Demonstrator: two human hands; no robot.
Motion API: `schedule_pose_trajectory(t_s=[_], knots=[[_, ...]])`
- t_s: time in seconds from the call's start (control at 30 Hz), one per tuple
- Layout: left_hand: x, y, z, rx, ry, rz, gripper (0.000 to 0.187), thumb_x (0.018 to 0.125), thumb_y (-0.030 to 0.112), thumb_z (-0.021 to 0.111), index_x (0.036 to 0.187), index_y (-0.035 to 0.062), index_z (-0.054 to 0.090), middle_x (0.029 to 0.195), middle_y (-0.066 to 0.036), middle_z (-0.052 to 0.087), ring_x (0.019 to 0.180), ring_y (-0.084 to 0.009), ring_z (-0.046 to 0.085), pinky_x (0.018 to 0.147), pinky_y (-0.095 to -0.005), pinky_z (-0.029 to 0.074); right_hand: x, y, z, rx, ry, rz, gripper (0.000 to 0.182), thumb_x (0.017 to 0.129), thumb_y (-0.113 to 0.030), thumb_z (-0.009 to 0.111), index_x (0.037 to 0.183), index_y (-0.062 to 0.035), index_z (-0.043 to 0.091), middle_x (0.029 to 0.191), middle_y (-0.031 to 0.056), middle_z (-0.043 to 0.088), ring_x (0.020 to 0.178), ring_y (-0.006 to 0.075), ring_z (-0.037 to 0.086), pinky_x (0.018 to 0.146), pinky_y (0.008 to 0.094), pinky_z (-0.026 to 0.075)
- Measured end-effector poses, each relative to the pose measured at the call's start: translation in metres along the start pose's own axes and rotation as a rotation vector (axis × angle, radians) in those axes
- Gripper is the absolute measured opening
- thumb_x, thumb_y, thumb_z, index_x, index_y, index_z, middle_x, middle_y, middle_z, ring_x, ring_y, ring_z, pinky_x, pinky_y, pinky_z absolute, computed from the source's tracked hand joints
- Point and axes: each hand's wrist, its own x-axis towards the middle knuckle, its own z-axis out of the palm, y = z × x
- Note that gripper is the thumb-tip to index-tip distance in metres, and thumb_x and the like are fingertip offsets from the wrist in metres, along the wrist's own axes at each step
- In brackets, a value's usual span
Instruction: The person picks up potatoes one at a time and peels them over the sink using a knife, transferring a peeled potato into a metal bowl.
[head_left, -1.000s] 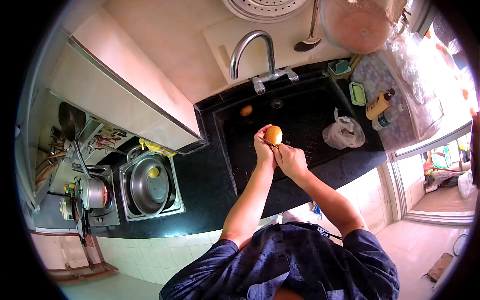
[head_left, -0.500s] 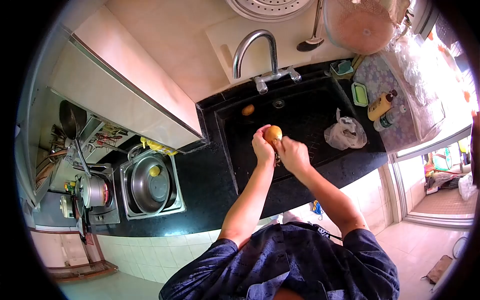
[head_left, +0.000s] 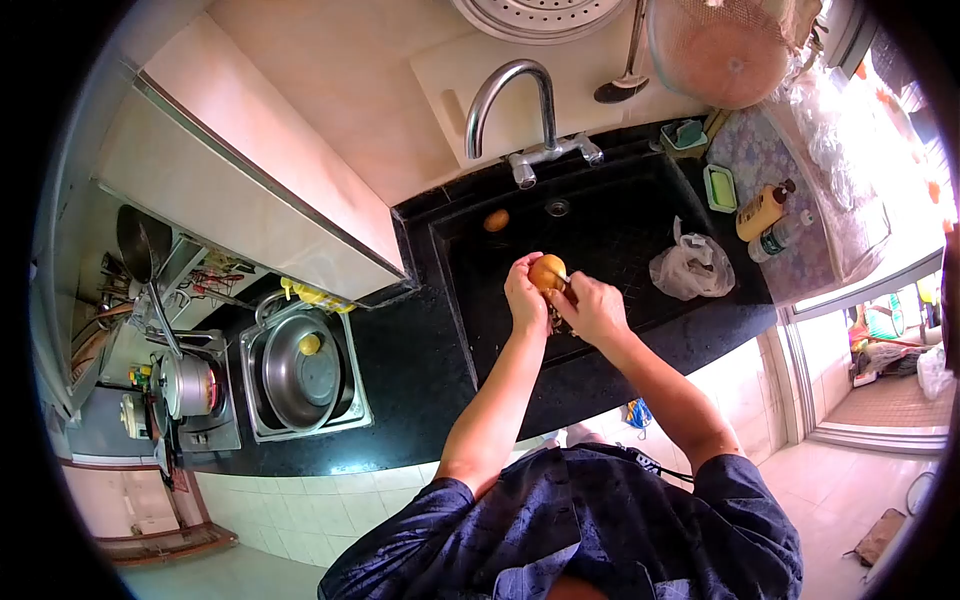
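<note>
Over the black sink (head_left: 610,215), my left hand (head_left: 524,297) is wrapped round a brownish-yellow potato (head_left: 546,271). My right hand (head_left: 595,308) is closed on a small peeler (head_left: 567,279) at the potato's right side; most of the tool is hidden by my fingers. Scattered peelings (head_left: 558,321) lie in the sink below my hands. A second unpeeled potato (head_left: 496,220) rests near the sink's back left. One pale yellow, peeled-looking potato (head_left: 309,344) sits in a steel bowl (head_left: 285,385) on the left.
A chrome faucet (head_left: 548,105) arches above the sink's back edge. Inside the sink, to the right, is a crumpled plastic bag (head_left: 690,268). Bottles (head_left: 762,213) and a green soap dish (head_left: 719,188) stand beyond it. At far left is a pot (head_left: 188,385) on the stove.
My right hand has shifted slightly right, and the light-coloured part of the peeler now shows at the potato's right side. My left hand holds the potato in nearly the same place.
</note>
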Motion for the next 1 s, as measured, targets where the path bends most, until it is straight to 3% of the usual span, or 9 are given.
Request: schedule_pose_trajectory(t_s=[0.1,0.23,0.4,0.57,0.7,0.8,0.83,0.97,1.0], knots=[[0.000,0.005,0.006,0.048,0.038,-0.027,0.037,0.099,0.024,0.035,0.109,0.0028,0.063,0.106,-0.011,0.065,0.097,-0.0229,0.062,0.086,-0.0385,0.052,0.000,0.000,0.008,-0.003,0.034,0.087,0.038,0.093,-0.038,0.065,0.081,-0.0024,0.056,0.073,0.0173,0.067,0.065,0.0354,0.068,0.057,0.0443,0.053],[0.002,-0.006,0.007,-0.006,0.106,0.018,0.039,0.100,0.027,0.036,0.107,0.0016,0.064,0.105,-0.011,0.065,0.094,-0.0218,0.063,0.086,-0.0356,0.051,-0.009,0.002,0.023,0.023,0.033,-0.032,0.038,0.093,-0.038,0.065,0.081,-0.0032,0.057,0.072,0.0166,0.067,0.065,0.0348,0.068,0.056,0.0445,0.053],[0.012,-0.012,-0.006,0.178,0.018,0.160,0.039,0.100,0.023,0.032,0.116,0.0005,0.060,0.104,-0.011,0.064,0.096,-0.0220,0.063,0.087,-0.0368,0.053,0.000,0.001,0.017,-0.010,0.029,0.070,0.035,0.094,-0.034,0.064,0.078,-0.0034,0.058,0.069,0.0175,0.065,0.063,0.0371,0.066,0.058,0.0456,0.053],[0.002,-0.008,-0.005,0.047,0.008,0.079,0.036,0.101,0.025,0.038,0.118,0.0022,0.060,0.109,-0.011,0.064,0.097,-0.0218,0.063,0.086,-0.0374,0.054,-0.003,0.011,0.015,0.025,-0.005,-0.149,0.032,0.095,-0.029,0.063,0.076,-0.0034,0.060,0.069,0.0174,0.066,0.061,0.0359,0.067,0.057,0.0448,0.054],[0.001,0.002,-0.012,-0.038,-0.107,-0.012,0.032,0.101,0.028,0.042,0.116,0.0055,0.059,0.109,-0.009,0.062,0.095,-0.0210,0.063,0.085,-0.0358,0.055,0.012,-0.001,-0.009,-0.012,-0.073,0.095,0.045,0.090,-0.046,0.067,0.076,-0.0032,0.059,0.070,0.0174,0.065,0.064,0.0345,0.068,0.057,0.0442,0.053],[0.000,0.003,0.001,-0.020,0.005,-0.050,0.032,0.102,0.031,0.040,0.116,0.0082,0.057,0.108,-0.009,0.061,0.096,-0.0228,0.063,0.084,-0.0351,0.057,-0.007,0.001,0.024,0.054,0.000,0.002,0.040,0.092,-0.039,0.066,0.080,-0.0021,0.057,0.070,0.0187,0.065,0.063,0.0362,0.067,0.058,0.0444,0.054],[-0.012,0.021,0.015,-0.116,0.013,-0.190,0.032,0.102,0.031,0.038,0.116,0.0092,0.057,0.108,-0.009,0.061,0.097,-0.0228,0.062,0.087,-0.0369,0.055,-0.014,-0.001,0.030,0.051,-0.010,-0.038,0.037,0.093,-0.037,0.066,0.081,-0.0022,0.057,0.070,0.0188,0.065,0.062,0.0364,0.067,0.058,0.0446,0.054],[-0.005,0.007,0.002,-0.076,0.002,-0.011,0.034,0.102,0.029,0.036,0.113,0.0063,0.059,0.105,-0.010,0.063,0.095,-0.0220,0.063,0.085,-0.0352,0.053,-0.005,0.001,0.014,0.026,0.023,-0.039,0.039,0.093,-0.039,0.064,0.080,-0.0028,0.058,0.073,0.0177,0.066,0.065,0.0361,0.067,0.058,0.0456,0.053],[0.000,0.003,0.000,-0.039,-0.011,0.047,0.034,0.102,0.029,0.036,0.112,0.0056,0.059,0.104,-0.010,0.063,0.095,-0.0219,0.063,0.085,-0.0351,0.053,0.000,-0.005,-0.001,0.027,-0.020,0.087,0.041,0.093,-0.042,0.064,0.081,-0.0032,0.058,0.075,0.0176,0.067,0.067,0.0359,0.067,0.059,0.0455,0.053]])
